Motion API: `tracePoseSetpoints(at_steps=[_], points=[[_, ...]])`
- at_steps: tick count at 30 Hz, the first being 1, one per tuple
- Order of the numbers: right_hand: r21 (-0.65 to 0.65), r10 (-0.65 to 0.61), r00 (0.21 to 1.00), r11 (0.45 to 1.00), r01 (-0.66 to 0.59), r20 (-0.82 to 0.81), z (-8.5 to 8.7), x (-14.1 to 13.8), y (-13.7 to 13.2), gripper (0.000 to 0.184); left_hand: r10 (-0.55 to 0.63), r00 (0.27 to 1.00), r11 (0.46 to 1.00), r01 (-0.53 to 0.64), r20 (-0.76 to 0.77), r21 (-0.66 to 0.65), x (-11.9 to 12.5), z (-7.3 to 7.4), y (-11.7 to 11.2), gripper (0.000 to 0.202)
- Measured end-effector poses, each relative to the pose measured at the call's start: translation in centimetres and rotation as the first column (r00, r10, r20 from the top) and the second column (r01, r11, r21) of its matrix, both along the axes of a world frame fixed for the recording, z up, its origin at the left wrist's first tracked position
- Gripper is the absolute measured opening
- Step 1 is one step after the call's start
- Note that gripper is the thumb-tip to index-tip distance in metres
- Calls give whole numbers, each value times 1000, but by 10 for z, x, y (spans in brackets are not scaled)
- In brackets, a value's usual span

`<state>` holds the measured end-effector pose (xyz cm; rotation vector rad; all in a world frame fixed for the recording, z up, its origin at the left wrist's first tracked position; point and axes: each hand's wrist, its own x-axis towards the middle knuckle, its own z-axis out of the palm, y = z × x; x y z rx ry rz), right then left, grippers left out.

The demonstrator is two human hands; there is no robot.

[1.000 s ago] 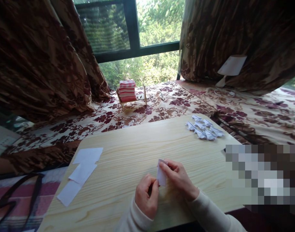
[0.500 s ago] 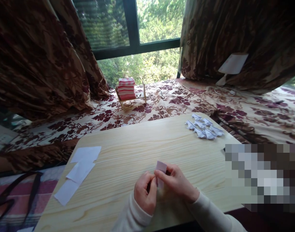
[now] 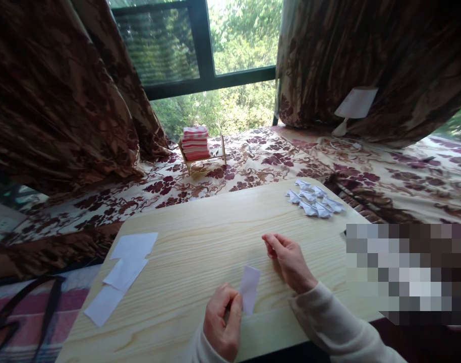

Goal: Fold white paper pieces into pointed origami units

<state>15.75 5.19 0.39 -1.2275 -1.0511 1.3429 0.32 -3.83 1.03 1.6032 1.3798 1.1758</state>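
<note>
My left hand (image 3: 221,322) pinches a small folded strip of white paper (image 3: 249,289) just above the near edge of the light wooden table (image 3: 200,242). My right hand (image 3: 289,259) rests on the tabletop a little to the right and farther away. Its fingers are loosely curled and nothing shows in them. A cluster of several small folded white paper pieces (image 3: 314,199) lies at the table's far right corner.
Three flat white paper sheets (image 3: 120,275) overlap at the table's left edge. Beyond the table, a floral cloth (image 3: 253,161) covers a ledge holding a small wooden rack with a striped red stack (image 3: 196,143). Brown curtains and a window stand behind. A blurred patch covers the right.
Both hands held the paper strip together before. My right hand has let go and moved up and to the right, and my left hand alone holds the strip, lower toward me.
</note>
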Motion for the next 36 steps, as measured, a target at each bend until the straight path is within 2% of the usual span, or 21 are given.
tracePoseSetpoints(at_steps=[3, 6, 9, 20, 36], points=[[-38, 127, 992, 991, -128, -20, 6, 8, -5, 44, 44, 998, 993, -38, 52, -112, -2, 3, 3, 30], [-47, 272, 961, 961, -274, -44, 14, 8, -17, 46, 46, 997, 990, -38, 58, -135, -3, 4, 12, 31], [-33, 348, 934, 936, -351, -80, 20, 5, -22, 45, 52, 996, 988, -42, 67, -151, -3, 5, 22, 31], [-44, 337, 906, 932, -359, -256, 8, 4, -11, 44, 43, 991, 992, -28, 127, -120, -1, 3, 30, 31], [-9, 357, 928, 933, -360, -106, 12, 2, -9, 43, -20, 993, 995, 32, 117, -97, -1, 3, 28, 30]])
